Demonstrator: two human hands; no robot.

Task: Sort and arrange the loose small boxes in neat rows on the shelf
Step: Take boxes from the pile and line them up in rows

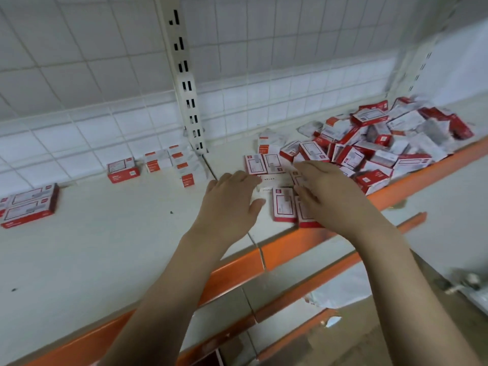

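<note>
Worked at a white shelf (105, 247) with an orange front edge. Heaped up right of and beyond the right hand (330, 196): a loose pile of boxes (383, 143). Flat under both hands: a few boxes in a small group (284, 204). Left hand (228, 204) spread fairly wide, fingers relaxed, touching them; right hand likewise spread, pressing on them. Well left of the left hand: small stacked boxes (122, 170).

Box pile (383, 143) blocks right; shelf (118, 233) left bare.

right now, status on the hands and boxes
Left hand and right hand open, on flat boxes. Loose pile unsorted at right. Nothing in the way.
</note>
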